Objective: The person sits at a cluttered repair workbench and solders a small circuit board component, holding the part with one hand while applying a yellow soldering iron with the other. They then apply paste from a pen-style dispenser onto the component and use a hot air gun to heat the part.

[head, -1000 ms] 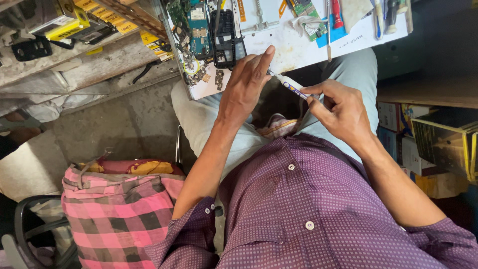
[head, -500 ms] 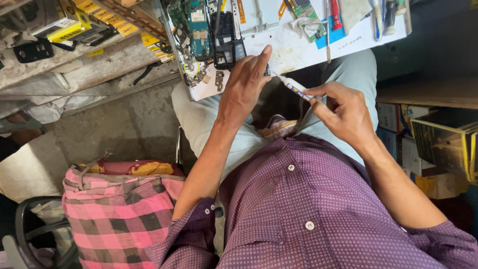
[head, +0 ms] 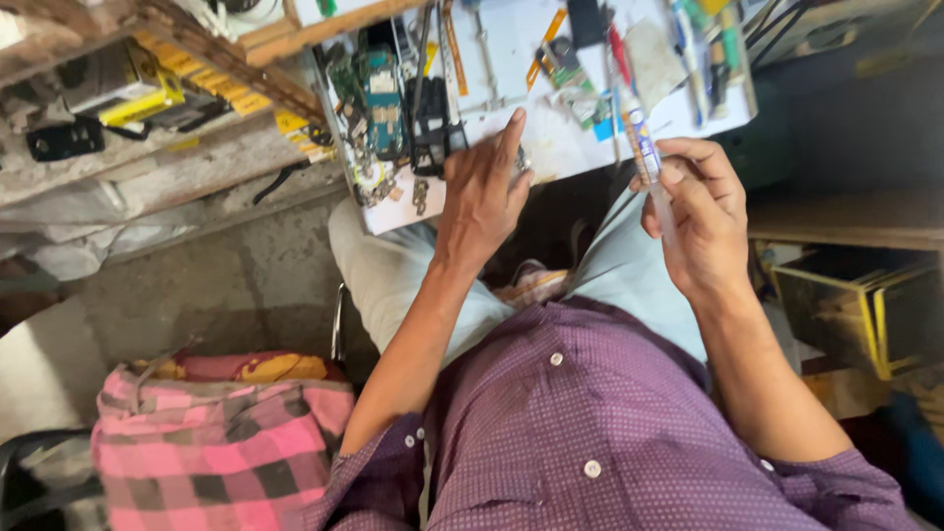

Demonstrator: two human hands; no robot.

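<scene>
The slim translucent syringe-shaped tube with a printed white and blue label (head: 649, 162) stands nearly upright in my right hand (head: 700, 221), its tip pointing toward the far side of the white work board (head: 580, 147). My right fingers (head: 710, 169) are curled around the lower barrel, with the thumb pressed against its side, so this hand is closed on the tube above my light-blue trouser leg (head: 629, 285). My left hand (head: 482, 192) rests palm-down on the near edge of the board, fingers loosely together, with the fingertips on a small dark part that I cannot identify; whether anything is actually gripped there I cannot tell. Just left of that hand lie a black phone body (head: 430, 123) and a green circuit board (head: 382, 103), side by side. Farther along the board sit an orange strip (head: 544, 44), a red-handled tool (head: 617, 44) and several pens, all well apart from the tube. Below my purple dotted button shirt (head: 590, 423), to the left, lies a pink checked cloth bag (head: 216, 452) on the concrete floor (head: 216, 285).
</scene>
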